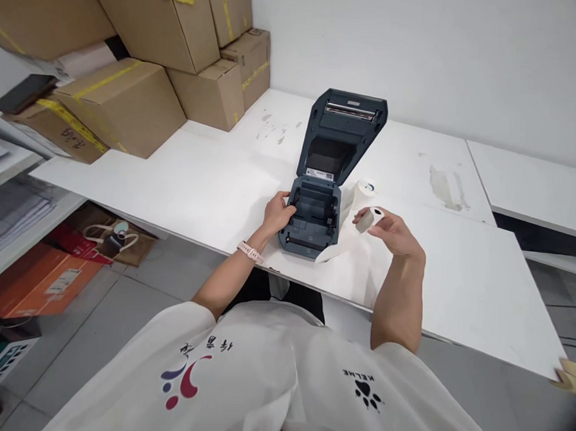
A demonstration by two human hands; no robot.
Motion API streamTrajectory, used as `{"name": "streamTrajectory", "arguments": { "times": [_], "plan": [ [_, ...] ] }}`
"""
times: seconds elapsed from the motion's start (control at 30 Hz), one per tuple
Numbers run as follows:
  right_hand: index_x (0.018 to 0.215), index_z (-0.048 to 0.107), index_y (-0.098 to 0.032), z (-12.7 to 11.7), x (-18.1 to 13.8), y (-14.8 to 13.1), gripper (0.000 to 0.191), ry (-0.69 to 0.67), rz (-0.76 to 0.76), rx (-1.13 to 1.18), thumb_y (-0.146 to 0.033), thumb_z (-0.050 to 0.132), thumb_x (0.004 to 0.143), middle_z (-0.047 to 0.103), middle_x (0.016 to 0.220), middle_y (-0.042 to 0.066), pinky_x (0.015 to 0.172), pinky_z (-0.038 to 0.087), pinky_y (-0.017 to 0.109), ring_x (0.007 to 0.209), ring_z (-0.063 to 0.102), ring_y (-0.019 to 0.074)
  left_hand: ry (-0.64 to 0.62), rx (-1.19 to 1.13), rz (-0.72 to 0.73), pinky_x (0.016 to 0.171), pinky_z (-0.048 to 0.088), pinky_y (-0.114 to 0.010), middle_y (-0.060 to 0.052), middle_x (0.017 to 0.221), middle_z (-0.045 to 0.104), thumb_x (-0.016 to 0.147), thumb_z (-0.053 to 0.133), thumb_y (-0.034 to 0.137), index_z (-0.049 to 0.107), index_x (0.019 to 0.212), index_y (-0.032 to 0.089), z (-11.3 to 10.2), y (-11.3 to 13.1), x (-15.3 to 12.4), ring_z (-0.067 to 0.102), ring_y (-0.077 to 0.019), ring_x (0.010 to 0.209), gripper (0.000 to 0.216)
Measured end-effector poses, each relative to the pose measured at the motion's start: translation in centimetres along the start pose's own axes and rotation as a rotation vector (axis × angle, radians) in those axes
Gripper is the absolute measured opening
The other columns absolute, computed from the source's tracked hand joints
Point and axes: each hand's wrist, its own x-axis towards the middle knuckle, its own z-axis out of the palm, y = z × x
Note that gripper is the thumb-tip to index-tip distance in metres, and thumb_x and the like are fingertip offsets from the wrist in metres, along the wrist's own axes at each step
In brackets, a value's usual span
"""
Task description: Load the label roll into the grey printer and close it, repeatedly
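Observation:
A dark blue-grey label printer (pixel 311 233) stands on the white table with its lid (pixel 343 135) tilted up and its inside bare to view. My left hand (pixel 277 213) grips the printer's left side wall, thumb over the rim. To the right of the printer, my right hand (pixel 388 230) pinches a small white roll (pixel 369 220) with a dark hole in its end, held above the table. Behind that hand a larger white paper roll (pixel 365 189) stands close to the printer. A white paper strip (pixel 337 247) lies along the printer's right side.
Brown cardboard boxes (pixel 124 104) with yellow tape are stacked at the table's back left. A white wall (pixel 422 55) rises behind the table (pixel 212 186). An orange box (pixel 47 283) and a paper bag (pixel 139 246) are low at the left, beside a shelf (pixel 36 221).

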Motion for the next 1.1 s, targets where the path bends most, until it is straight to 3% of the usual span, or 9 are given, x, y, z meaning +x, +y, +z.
{"name": "streamTrajectory", "arguments": {
  "times": [0.17, 0.27, 0.33, 0.43, 0.53, 0.67, 0.8, 0.93, 1.1],
  "plan": [
    [0.121, 0.067, -0.021, 4.4, 5.4, -6.9, 0.036, -0.132, -0.150, -0.628, -0.036, 0.064, 0.089, 0.071, 0.124, 0.010, 0.096, 0.051, 0.042, 0.112, 0.067, 0.0311, 0.009, -0.051, -0.014, 0.062, 0.036, -0.028, 0.004, 0.069, 0.048, 0.073, 0.059, 0.020, 0.062, 0.123, 0.018, 0.2, -0.5, 0.2, 0.047, -0.0144, 0.064, 0.051],
    [0.123, 0.066, -0.015, 8.2, 8.9, -7.3, 0.036, -0.208, -0.045, -1.128, -0.021, 0.056, 0.088, 0.072, 0.123, 0.016, 0.097, 0.047, 0.045, 0.112, 0.068, 0.0350, 0.007, -0.070, -0.014, 0.061, 0.036, -0.028, 0.004, 0.069, 0.048, 0.072, 0.059, 0.021, 0.062, 0.122, 0.019, 0.3, -0.8, 0.2, 0.047, -0.0142, 0.063, 0.050],
    [0.120, 0.067, -0.013, 10.1, 10.3, -6.3, 0.035, -0.270, 0.007, -1.288, -0.016, 0.056, 0.086, 0.074, 0.119, 0.018, 0.099, 0.044, 0.047, 0.111, 0.068, 0.0357, 0.002, -0.074, -0.010, 0.061, 0.036, -0.028, 0.004, 0.069, 0.048, 0.072, 0.059, 0.021, 0.062, 0.122, 0.019, 0.3, -0.9, 0.1, 0.048, -0.0144, 0.063, 0.049],
    [0.115, 0.070, -0.010, 11.1, 10.5, -5.0, 0.034, -0.305, 0.017, -1.308, -0.016, 0.062, 0.082, 0.075, 0.114, 0.021, 0.103, 0.041, 0.048, 0.110, 0.068, 0.0365, 0.006, -0.065, -0.010, 0.061, 0.036, -0.029, 0.004, 0.069, 0.050, 0.072, 0.059, 0.021, 0.063, 0.122, 0.019, 0.2, -0.9, 0.1, 0.049, -0.0149, 0.064, 0.050],
    [0.125, 0.066, -0.010, 11.0, 8.6, -4.7, 0.040, -0.262, -0.019, -1.277, -0.021, 0.057, 0.088, 0.072, 0.124, 0.019, 0.104, 0.040, 0.048, 0.118, 0.063, 0.0354, 0.016, -0.055, -0.021, 0.064, 0.039, -0.029, 0.002, 0.073, 0.055, 0.073, 0.059, 0.022, 0.063, 0.123, 0.020, 0.2, -0.9, -0.1, 0.052, -0.0157, 0.068, 0.050],
    [0.126, 0.068, -0.013, 11.6, 3.7, -4.6, 0.040, -0.048, -0.145, -1.031, -0.028, 0.042, 0.099, 0.071, 0.127, 0.014, 0.098, 0.049, 0.046, 0.113, 0.062, 0.0320, -0.005, -0.125, -0.033, 0.071, 0.046, -0.028, -0.006, 0.104, 0.066, 0.074, 0.060, 0.024, 0.060, 0.127, 0.019, 0.3, -0.6, -0.3, 0.059, -0.0165, 0.083, 0.053],
    [0.122, 0.072, -0.018, 14.1, -1.0, -3.4, 0.042, 0.130, -0.212, -0.841, -0.035, 0.038, 0.103, 0.070, 0.131, 0.013, 0.101, 0.051, 0.050, 0.117, 0.062, 0.0317, -0.127, -0.281, -0.078, 0.082, 0.050, -0.028, -0.012, 0.134, 0.061, 0.074, 0.066, 0.028, 0.052, 0.135, 0.017, 0.3, -0.2, -0.4, 0.062, -0.0197, 0.106, 0.063],
    [0.133, 0.066, -0.027, 16.1, -3.0, -2.4, 0.041, 0.192, -0.224, -0.780, -0.037, 0.040, 0.103, 0.064, 0.143, 0.008, 0.111, 0.047, 0.054, 0.132, 0.058, 0.0299, -0.160, -0.314, -0.112, 0.084, 0.051, -0.031, -0.012, 0.136, 0.061, 0.072, 0.070, 0.032, 0.052, 0.135, 0.018, 0.3, -0.1, -0.4, 0.064, -0.0217, 0.109, 0.067],
    [0.136, 0.064, -0.031, 16.5, -3.1, -2.2, 0.040, 0.186, -0.209, -0.785, -0.041, 0.043, 0.103, 0.060, 0.148, 0.005, 0.114, 0.045, 0.055, 0.137, 0.056, 0.0289, -0.146, -0.317, -0.116, 0.088, 0.052, -0.031, -0.011, 0.136, 0.062, 0.071, 0.071, 0.030, 0.054, 0.133, 0.020, 0.4, -0.3, -0.1, 0.064, -0.0216, 0.113, 0.065]
  ]
}}
